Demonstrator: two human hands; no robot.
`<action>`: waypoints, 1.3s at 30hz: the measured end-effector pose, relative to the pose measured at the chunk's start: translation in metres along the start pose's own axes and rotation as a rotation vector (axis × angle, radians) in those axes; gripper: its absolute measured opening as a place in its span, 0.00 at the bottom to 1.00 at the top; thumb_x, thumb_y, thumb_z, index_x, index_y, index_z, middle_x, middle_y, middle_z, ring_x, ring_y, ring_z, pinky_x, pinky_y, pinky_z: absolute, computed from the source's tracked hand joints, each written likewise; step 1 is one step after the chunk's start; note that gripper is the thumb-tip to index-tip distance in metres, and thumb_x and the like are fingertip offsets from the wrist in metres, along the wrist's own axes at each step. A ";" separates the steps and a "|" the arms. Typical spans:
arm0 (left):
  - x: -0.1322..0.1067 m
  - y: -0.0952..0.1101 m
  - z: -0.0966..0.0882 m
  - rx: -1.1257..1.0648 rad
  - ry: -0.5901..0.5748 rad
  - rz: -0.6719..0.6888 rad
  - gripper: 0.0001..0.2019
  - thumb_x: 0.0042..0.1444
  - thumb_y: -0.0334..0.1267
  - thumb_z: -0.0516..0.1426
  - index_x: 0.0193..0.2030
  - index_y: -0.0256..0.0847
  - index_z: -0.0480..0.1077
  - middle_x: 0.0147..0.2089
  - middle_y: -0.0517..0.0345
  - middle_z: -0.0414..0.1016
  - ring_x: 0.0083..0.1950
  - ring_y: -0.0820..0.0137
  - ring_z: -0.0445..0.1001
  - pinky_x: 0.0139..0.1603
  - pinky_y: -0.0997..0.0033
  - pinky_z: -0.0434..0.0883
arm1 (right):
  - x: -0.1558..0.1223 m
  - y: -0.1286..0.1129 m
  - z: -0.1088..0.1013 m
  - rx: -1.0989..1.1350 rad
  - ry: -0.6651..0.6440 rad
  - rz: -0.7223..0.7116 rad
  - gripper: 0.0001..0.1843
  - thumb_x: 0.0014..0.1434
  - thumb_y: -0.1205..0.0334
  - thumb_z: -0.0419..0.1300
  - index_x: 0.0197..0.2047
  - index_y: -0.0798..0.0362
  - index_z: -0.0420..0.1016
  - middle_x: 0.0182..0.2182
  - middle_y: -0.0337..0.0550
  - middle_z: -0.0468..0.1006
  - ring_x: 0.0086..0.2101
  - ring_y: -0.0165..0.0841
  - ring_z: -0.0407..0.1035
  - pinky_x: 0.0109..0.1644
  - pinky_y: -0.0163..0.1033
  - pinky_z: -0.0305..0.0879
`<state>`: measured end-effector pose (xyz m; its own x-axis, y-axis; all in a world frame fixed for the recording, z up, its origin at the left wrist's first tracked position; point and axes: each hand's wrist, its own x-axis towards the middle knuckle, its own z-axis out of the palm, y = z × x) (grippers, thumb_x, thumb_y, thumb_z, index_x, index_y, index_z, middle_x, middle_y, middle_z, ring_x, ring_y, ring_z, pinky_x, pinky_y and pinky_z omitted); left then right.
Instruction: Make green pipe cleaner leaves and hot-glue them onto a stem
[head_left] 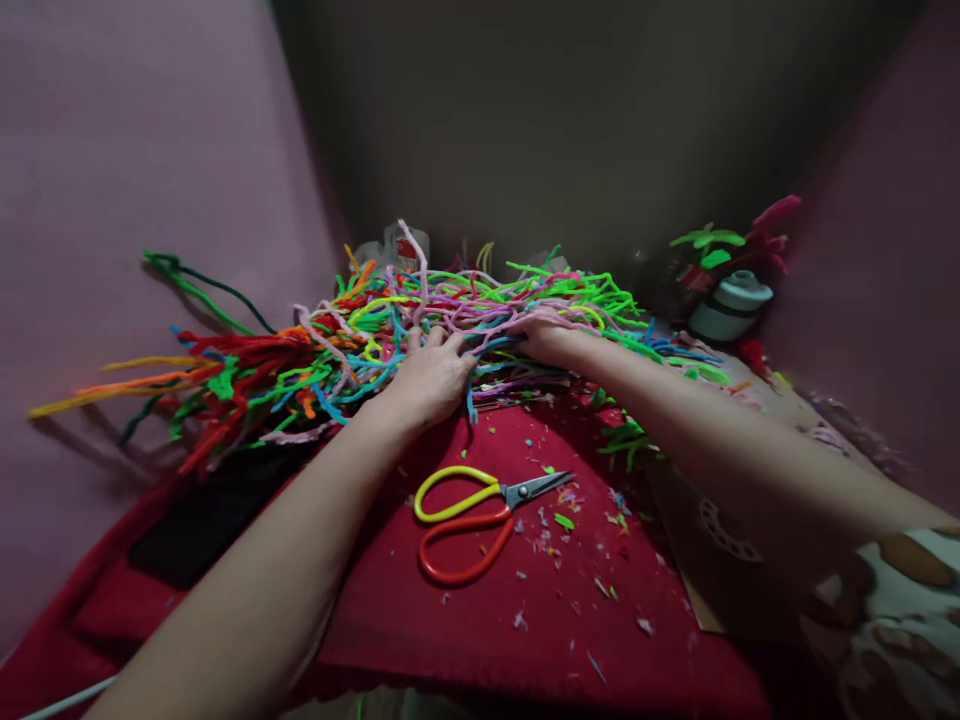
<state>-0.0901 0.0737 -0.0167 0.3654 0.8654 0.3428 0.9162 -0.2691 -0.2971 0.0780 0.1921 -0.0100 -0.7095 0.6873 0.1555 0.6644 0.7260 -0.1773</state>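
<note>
A large tangled heap of fuzzy pipe cleaners [480, 300] in many colours lies across the far side of a red cloth. My left hand [435, 378] rests on its near edge, fingers spread apart among the strands and fingertips partly buried. To the right, my right hand [549, 342] reaches into the same heap; pink and blue strands cover its fingers, so I cannot see whether they grip any. Nearer to me, scissors [501, 508] with one yellow and one red handle lie on the cloth, blades slightly apart and pointing right. Neither hand touches them.
Fuzzy scraps litter the red cloth [420, 630]. A black phone-like slab [202, 525] lies at left, partly under the heap. Cardboard [697, 560] lies at right beneath my forearm. A pale lidded container [731, 303] stands back right beside green and pink fuzzy shapes. Walls rise close around.
</note>
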 end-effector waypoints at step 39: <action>-0.006 0.031 -0.019 -0.178 -0.184 0.061 0.14 0.50 0.27 0.49 0.33 0.33 0.76 0.34 0.45 0.78 0.38 0.64 0.74 0.38 0.67 0.66 | -0.077 -0.058 0.008 -0.237 -0.029 -0.046 0.11 0.55 0.69 0.49 0.36 0.56 0.73 0.35 0.50 0.77 0.35 0.38 0.71 0.35 0.37 0.59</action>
<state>-0.0603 0.0519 -0.0111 0.3998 0.9032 0.1562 0.9138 -0.3794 -0.1451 0.0920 0.0973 -0.0191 -0.7448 0.6546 0.1295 0.6650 0.7442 0.0630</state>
